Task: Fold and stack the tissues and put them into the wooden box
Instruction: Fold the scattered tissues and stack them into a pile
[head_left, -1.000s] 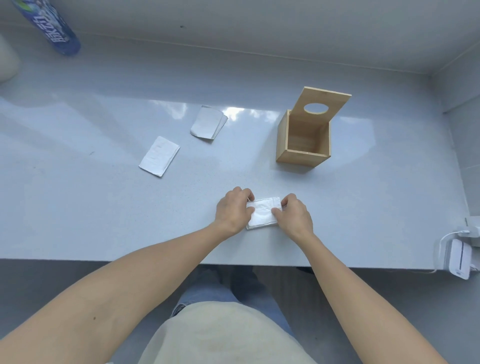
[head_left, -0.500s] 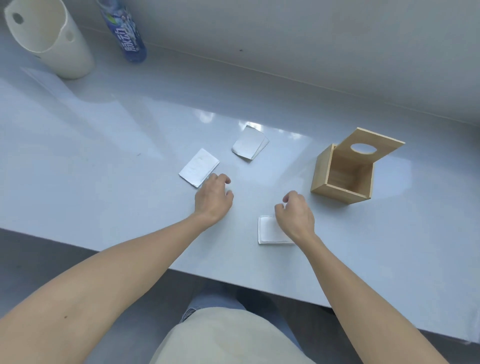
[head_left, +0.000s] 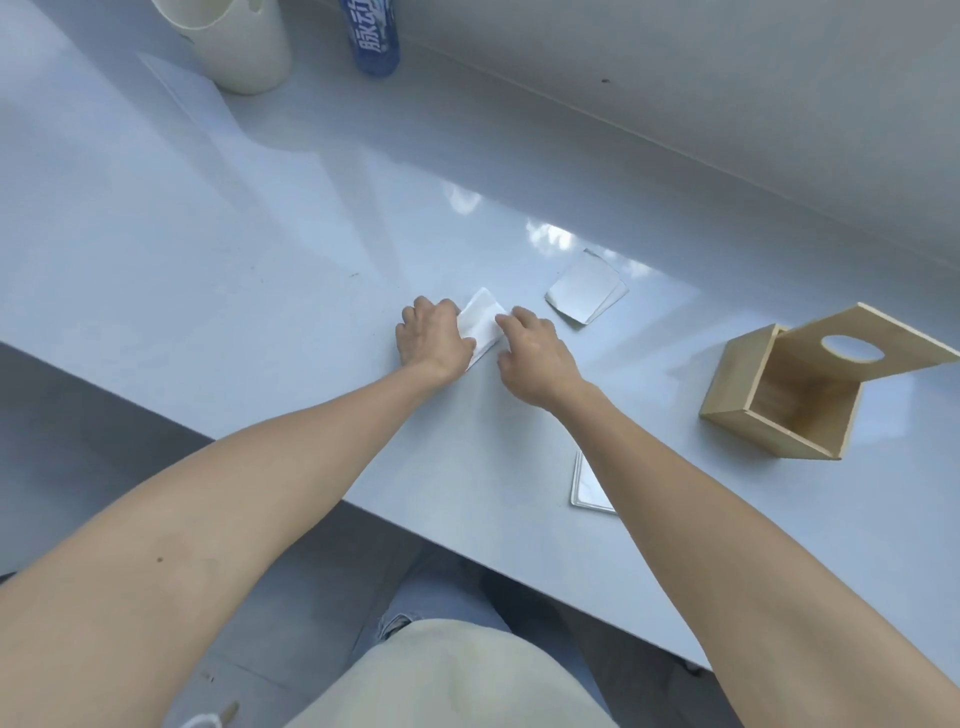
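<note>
A white tissue (head_left: 482, 319) lies flat on the pale table (head_left: 260, 249). My left hand (head_left: 431, 340) rests on its left edge and my right hand (head_left: 535, 353) touches its right edge with the fingertips. To the right of it lies a second tissue (head_left: 584, 288), unheld. A folded tissue (head_left: 587, 483) sits near the table's front edge, partly hidden by my right forearm. The wooden box (head_left: 779, 400) stands at the right with its lid raised; a round hole is in the lid.
A cream container (head_left: 244, 47) and a blue bottle (head_left: 374, 36) stand at the back left against the wall. The table's front edge runs diagonally below my arms.
Both hands left the folded tissue near the front edge and moved to the flat tissue further back and left. The view shifted left.
</note>
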